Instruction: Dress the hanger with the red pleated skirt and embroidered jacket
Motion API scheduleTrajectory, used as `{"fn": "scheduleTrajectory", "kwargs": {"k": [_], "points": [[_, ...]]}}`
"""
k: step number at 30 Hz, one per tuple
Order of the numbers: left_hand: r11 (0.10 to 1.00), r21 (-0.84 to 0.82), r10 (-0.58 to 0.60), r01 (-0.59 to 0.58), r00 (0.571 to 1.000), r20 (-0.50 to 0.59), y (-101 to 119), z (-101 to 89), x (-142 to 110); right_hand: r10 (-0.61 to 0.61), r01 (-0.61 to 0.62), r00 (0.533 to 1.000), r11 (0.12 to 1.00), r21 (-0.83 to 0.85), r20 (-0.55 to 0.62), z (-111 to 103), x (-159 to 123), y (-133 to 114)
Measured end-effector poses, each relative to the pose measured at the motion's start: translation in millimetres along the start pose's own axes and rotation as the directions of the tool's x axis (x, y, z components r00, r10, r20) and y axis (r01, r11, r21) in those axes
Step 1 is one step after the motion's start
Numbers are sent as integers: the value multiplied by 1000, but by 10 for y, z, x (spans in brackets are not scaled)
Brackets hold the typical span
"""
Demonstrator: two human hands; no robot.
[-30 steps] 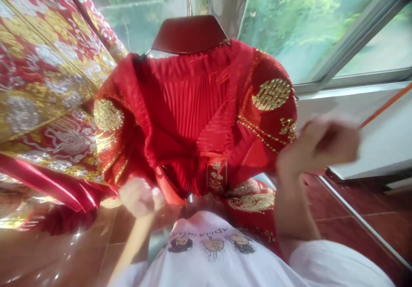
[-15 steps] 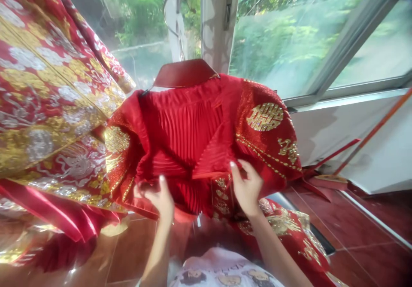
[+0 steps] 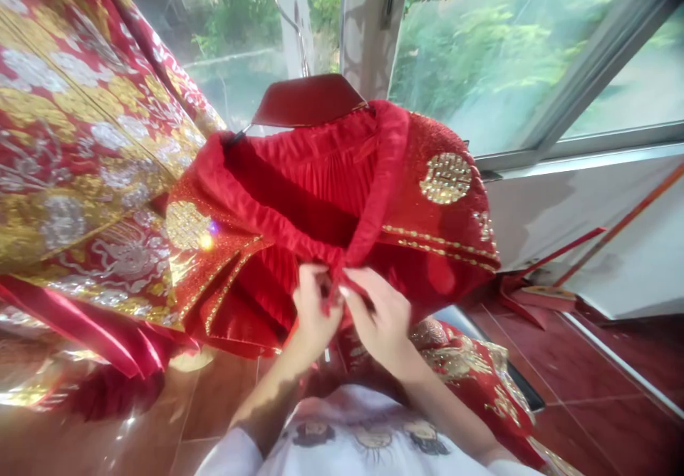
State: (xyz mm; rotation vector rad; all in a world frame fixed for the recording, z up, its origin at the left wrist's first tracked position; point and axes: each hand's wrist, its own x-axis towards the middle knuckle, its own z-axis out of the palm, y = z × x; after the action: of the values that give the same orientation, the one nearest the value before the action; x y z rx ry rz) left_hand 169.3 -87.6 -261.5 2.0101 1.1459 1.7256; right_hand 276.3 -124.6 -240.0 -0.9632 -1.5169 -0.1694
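Note:
A red pleated skirt (image 3: 449, 237) with gold beading hangs open in front of me from a wire hanger with a red panel (image 3: 310, 102). Its gathered waistband (image 3: 392, 152) forms a loop, and the two ends meet at the front. There my left hand (image 3: 316, 308) is closed on one end, fingers curled. My right hand (image 3: 382, 312) pinches the other end beside it, thumb and forefinger touching the red fabric. A narrow bit of red cloth shows between the fingertips; whether it is a tie or the band's edge, I cannot tell.
Left hangs a red robe (image 3: 69, 141) with gold and silver embroidery, close beside the skirt. Windows (image 3: 513, 55) stand behind. More embroidered red cloth (image 3: 475, 376) lies at lower right above the tiled floor (image 3: 588, 376). Red strips (image 3: 561, 251) lean by the white wall.
Both hands have moved inward from apart and brought the waistband's two ends together at the front. The band now stands up as a closed loop, covering much of the pleated inside.

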Motion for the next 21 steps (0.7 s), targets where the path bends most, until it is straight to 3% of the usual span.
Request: {"fn": "scheduleTrajectory", "kwargs": {"k": [4,11,16,21], "points": [[997,66,-34,31,998,53,-189,97,149,142,-142,990,989,43,12,244,21,200],[993,47,-107,108,994,-27,-235,143,-68,305,-292,947,947,133,-96,339,-96,342],[988,60,-138,140,990,-33,-254,106,-63,224,-237,969,963,131,103,358,49,374],[981,-92,-166,169,986,33,-336,98,-225,186,-232,956,952,201,227,360,174,419]]}}
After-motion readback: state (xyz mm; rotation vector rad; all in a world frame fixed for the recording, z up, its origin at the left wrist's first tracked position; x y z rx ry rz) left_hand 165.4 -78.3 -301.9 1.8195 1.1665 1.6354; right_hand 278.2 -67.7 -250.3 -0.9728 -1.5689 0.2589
